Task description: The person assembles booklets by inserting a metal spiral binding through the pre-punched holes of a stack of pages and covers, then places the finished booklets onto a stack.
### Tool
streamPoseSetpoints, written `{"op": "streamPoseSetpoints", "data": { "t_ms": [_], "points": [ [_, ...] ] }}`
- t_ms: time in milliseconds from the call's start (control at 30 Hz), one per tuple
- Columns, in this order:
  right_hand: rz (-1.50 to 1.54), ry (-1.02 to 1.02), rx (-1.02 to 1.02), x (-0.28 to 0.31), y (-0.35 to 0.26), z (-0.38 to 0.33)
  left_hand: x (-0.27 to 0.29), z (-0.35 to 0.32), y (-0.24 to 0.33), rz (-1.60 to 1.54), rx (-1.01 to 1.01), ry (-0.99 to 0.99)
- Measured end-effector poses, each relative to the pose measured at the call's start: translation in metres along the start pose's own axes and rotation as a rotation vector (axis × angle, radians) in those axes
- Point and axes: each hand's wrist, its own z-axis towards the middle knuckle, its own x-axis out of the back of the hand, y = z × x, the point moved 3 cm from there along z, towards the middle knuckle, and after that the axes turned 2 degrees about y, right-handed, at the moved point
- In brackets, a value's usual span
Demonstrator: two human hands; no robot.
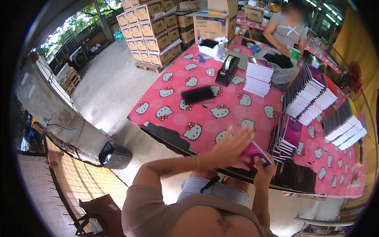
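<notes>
Fingers of the left hand (233, 147) lie flat together on the notebook (256, 155), which the right hand (263, 170) grips from below to steady it.

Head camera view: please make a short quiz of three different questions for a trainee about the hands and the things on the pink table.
1. True or false: the right hand holds a purple notebook.
2. Which thing lies nearest the middle of the pink tablecloth? A) black binding comb B) a red cup C) a pair of pliers
3. Fill in: the left hand is held flat and ____ against the notebook, with no closed grip.

Key
1. True; the fingers wrap its lower edge.
2. A; it lies in front of the black tape dispenser.
3. Open; the fingers are stretched out over the cover.
</notes>
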Motion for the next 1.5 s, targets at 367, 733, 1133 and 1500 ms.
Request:
{"op": "streamPoseSetpoints", "data": {
  "t_ms": [367,733,1133,1500],
  "points": [
    [0.012,0.022,-0.013,0.012,0.004,0.001,-0.021,-0.015,0.021,-0.096,0.010,-0.164],
    [-0.064,-0.170,-0.022,-0.006,0.022,-0.002,-0.017,0.007,0.015,-0.027,0.049,0.037],
    [0.095,-0.165,-0.264,-0.004,0.028,0.003,-0.038,-0.011,0.031,-0.091,-0.081,0.029],
    [-0.117,-0.211,0.005,0.004,0.064,0.021,-0.071,-0.037,0.044,-0.228,-0.124,-0.105]
  ]
}}
